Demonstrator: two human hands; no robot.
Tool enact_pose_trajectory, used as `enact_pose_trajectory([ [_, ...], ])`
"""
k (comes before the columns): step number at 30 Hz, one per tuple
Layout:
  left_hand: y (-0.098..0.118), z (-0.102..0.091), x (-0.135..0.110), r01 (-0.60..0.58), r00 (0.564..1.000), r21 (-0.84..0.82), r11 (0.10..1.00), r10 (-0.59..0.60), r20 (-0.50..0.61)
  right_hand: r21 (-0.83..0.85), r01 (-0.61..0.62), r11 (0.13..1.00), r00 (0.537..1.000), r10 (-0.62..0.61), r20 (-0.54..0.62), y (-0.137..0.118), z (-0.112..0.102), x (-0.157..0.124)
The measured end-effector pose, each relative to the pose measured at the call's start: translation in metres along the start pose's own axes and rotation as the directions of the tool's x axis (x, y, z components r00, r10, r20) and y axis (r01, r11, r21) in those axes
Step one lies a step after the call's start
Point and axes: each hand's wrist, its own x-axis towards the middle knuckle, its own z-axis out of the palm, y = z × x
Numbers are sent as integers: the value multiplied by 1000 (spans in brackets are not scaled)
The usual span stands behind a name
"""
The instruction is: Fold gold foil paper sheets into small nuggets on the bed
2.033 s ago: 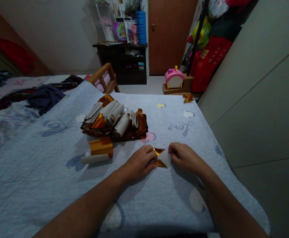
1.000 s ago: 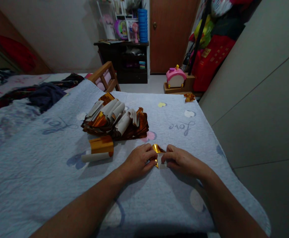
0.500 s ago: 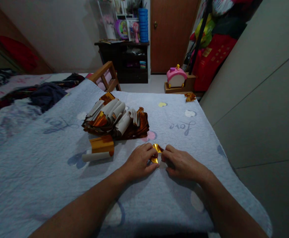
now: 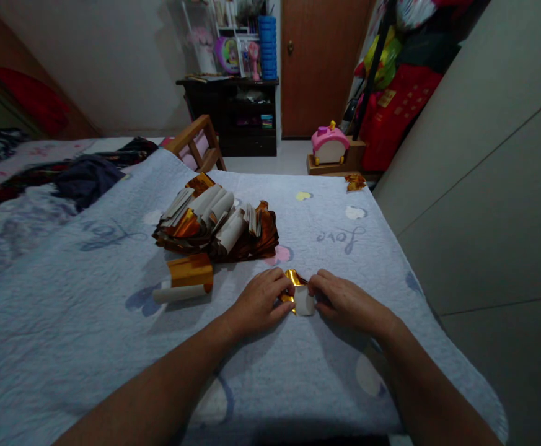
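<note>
A small piece of gold foil paper (image 4: 299,297) with a white back lies folded on the pale blue quilt (image 4: 112,347). My left hand (image 4: 261,301) pinches its left side and my right hand (image 4: 344,300) pinches its right side, both pressing it to the quilt. Just beyond the hands a heap of gold and white folded papers (image 4: 217,224) sits on the bed. A loose curled gold sheet (image 4: 190,271) and a white paper roll (image 4: 176,293) rest to the left of my left hand.
A small folded gold piece (image 4: 354,181) lies at the quilt's far right corner. Dark clothes (image 4: 82,174) are piled at the far left. A wooden chair (image 4: 196,145), a pink toy (image 4: 328,144) and a dark shelf (image 4: 240,114) stand past the bed. A wardrobe wall (image 4: 484,186) runs along the right.
The gold paper was spread wider two seconds ago; my right hand has folded it inward toward my left hand, then drawn back slightly, showing the white side.
</note>
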Motion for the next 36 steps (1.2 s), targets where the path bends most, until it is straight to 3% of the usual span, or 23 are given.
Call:
enact_pose_trajectory([
  [11,0,-1,1,-3,1000,-8,1000,3,6,27,-44,999,994,41,102,-5,-11,-3],
  [25,-2,0,1,-20,1000,-13,1000,19,-12,-83,-12,997,999,15,42,-17,-5,-1],
  [32,-1,-1,1,-14,1000,-36,999,14,6,-58,-33,998,999,35,35,-17,-5,-1],
  [36,-1,-1,1,-7,1000,-48,999,7,1,50,-128,990,991,125,54,-15,-9,-1],
])
